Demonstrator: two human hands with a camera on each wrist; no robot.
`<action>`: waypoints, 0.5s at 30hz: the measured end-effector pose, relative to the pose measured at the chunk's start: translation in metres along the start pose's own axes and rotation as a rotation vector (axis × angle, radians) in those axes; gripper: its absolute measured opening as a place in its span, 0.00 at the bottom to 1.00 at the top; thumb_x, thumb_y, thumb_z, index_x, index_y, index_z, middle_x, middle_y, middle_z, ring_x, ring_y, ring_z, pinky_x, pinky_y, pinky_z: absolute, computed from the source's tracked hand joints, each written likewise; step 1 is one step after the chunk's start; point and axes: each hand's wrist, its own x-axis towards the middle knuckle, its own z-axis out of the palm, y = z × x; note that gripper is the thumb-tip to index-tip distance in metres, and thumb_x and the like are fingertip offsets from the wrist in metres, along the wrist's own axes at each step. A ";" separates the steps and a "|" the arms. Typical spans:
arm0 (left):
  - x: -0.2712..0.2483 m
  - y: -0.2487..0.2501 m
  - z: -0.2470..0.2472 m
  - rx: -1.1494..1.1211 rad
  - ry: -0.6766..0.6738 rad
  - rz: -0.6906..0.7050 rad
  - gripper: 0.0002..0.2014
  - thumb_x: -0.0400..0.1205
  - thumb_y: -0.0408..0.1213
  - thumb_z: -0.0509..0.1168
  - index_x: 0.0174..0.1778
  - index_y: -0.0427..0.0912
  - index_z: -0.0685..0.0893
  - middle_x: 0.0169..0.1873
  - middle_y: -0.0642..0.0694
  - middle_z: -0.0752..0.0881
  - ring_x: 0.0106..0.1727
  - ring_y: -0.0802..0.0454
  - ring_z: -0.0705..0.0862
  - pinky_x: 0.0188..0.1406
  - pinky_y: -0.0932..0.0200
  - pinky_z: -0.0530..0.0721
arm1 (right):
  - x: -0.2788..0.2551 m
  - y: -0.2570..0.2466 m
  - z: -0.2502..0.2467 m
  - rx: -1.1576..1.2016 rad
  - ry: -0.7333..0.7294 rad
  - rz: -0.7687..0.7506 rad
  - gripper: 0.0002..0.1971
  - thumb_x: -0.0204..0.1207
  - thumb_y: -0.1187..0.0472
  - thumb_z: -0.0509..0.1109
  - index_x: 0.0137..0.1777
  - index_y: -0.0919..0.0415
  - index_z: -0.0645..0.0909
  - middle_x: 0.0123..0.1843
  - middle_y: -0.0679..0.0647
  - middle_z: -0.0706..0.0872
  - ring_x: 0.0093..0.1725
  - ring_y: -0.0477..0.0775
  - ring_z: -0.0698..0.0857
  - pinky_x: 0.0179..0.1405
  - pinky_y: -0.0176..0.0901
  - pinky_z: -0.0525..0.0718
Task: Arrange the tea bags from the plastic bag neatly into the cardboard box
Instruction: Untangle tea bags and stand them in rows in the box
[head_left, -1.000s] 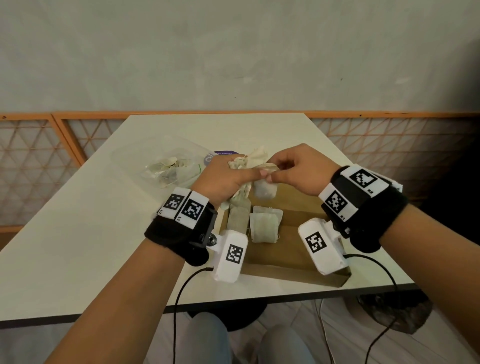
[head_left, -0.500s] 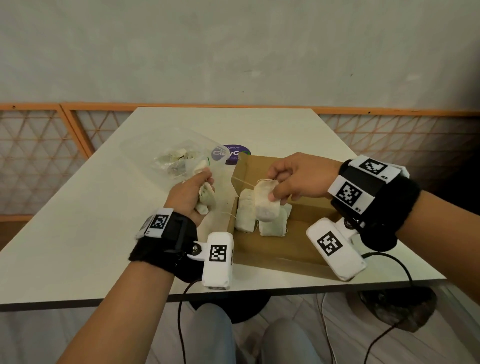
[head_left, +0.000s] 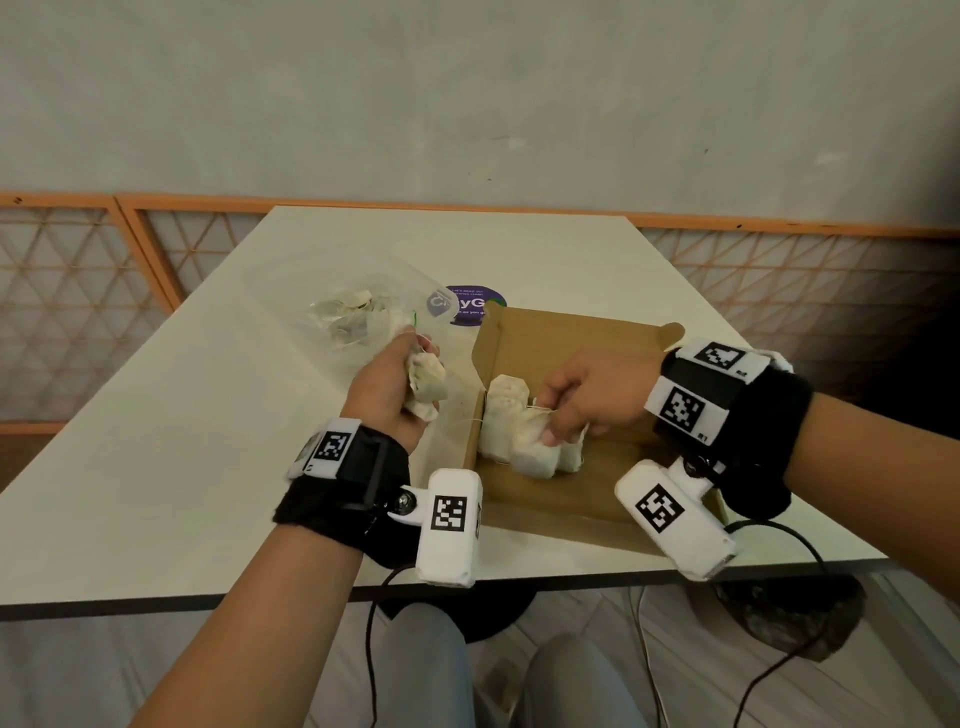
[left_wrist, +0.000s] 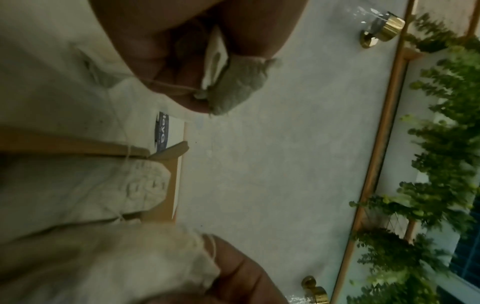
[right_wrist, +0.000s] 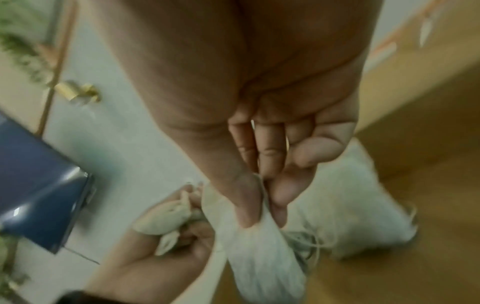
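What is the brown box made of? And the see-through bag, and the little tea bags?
The cardboard box looks like plain brown card, matte, with folded flaps. The plastic bag seems thin clear film: shiny, crinkled, contents showing through. The tea bags look like soft off-white filter paper, perhaps cloth, wrinkled, with thin strings.

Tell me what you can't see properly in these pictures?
- Head view: tea bags in the plastic bag are too blurred to count.
- Head view: the right hand hides part of the row in the box.
- Head view: the sticker, half covered, is unreadable.
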 end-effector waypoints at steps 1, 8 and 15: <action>0.000 -0.003 0.000 0.010 -0.008 -0.015 0.13 0.82 0.39 0.61 0.31 0.47 0.76 0.28 0.55 0.80 0.29 0.60 0.76 0.16 0.72 0.69 | 0.002 -0.004 0.001 0.048 -0.049 0.006 0.07 0.69 0.66 0.76 0.42 0.56 0.81 0.26 0.45 0.83 0.24 0.36 0.80 0.23 0.27 0.75; 0.003 -0.003 -0.002 0.013 -0.024 0.001 0.13 0.83 0.38 0.61 0.30 0.47 0.75 0.29 0.53 0.79 0.28 0.59 0.75 0.16 0.72 0.70 | 0.024 -0.016 0.022 0.091 -0.093 0.082 0.10 0.69 0.72 0.75 0.36 0.59 0.79 0.17 0.47 0.82 0.18 0.39 0.79 0.17 0.27 0.73; 0.002 -0.003 -0.012 0.010 -0.024 0.014 0.12 0.83 0.40 0.62 0.32 0.46 0.77 0.29 0.53 0.80 0.28 0.59 0.78 0.19 0.71 0.73 | 0.037 -0.015 0.020 0.172 0.060 0.148 0.09 0.68 0.74 0.75 0.38 0.64 0.78 0.31 0.59 0.82 0.25 0.49 0.86 0.29 0.36 0.86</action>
